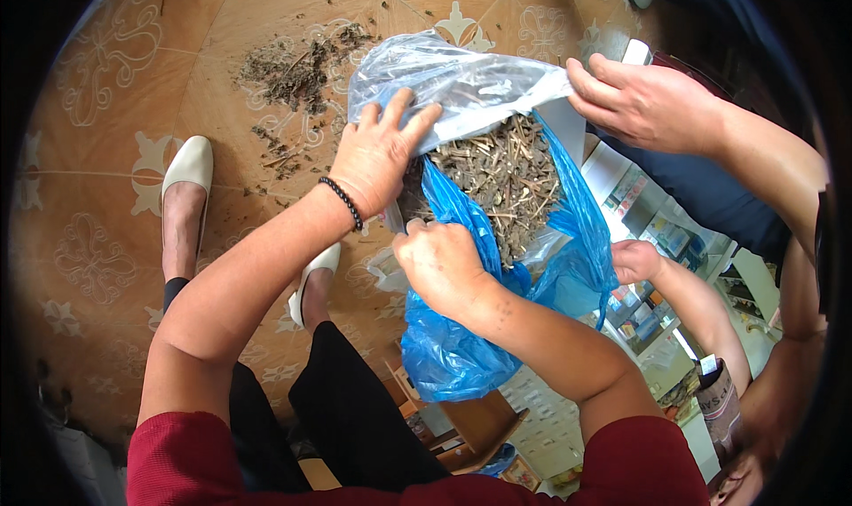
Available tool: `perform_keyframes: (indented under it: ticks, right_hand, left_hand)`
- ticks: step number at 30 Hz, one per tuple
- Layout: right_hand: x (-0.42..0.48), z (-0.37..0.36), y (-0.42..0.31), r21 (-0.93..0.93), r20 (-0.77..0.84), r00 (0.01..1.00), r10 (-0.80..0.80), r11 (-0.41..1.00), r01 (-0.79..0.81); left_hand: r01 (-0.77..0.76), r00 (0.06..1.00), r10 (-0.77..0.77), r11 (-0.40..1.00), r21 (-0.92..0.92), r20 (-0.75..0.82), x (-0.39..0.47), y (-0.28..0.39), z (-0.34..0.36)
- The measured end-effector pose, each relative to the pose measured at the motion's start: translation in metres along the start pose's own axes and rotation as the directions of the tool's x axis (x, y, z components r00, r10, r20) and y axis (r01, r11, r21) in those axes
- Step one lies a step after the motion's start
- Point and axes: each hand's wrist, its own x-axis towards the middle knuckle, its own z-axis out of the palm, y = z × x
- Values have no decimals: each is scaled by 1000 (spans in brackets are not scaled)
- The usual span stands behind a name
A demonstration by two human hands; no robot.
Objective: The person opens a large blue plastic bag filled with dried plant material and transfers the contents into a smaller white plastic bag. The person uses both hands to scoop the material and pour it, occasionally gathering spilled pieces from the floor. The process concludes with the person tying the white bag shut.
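Note:
A clear plastic bag [466,80] lies tilted over an open blue plastic bag [459,359]. Dried, chopped plant material [502,180] fills the opening between them. My left hand [383,150], wearing a dark bead bracelet, rests with fingers spread over the clear bag's side; its thumb is hidden. Below it, my right hand [439,263] is closed on plastic at the left of the blue bag's mouth; which bag's edge lies in the fist is hidden. Another person's hand [639,103] pinches the clear bag's right corner, and a second hand [636,261] of theirs holds the blue bag's right rim.
Dark plant debris [299,70] lies scattered on the patterned tile floor [100,133]. My shoe [190,163] stands at left. A glass display case [655,240] with boxes is beyond the blue bag at right. Wooden furniture [472,426] stands below it.

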Motion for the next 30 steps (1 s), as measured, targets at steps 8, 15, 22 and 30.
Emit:
perform_keyframes:
  ticks: [8,15,22,30]
  right_hand:
    - [-60,-36,23,44,52,993,103,993,-105]
    - [-66,-64,43,154,-124,978,169,977,-149]
    - [-31,-56,55,124,-213,871,443,896,-425]
    - [-45,-60,65,-45,-249,916,314,941,-335]
  left_hand:
    - [110,991,-113,993,47,65,-4,-9,-12]
    - [-149,943,153,988,39,-296,-11,0,-13]
    - [-326,945,310,888,-325,-100,8,35,8]
    - [-311,949,310,950,-21,-56,32,25,32]
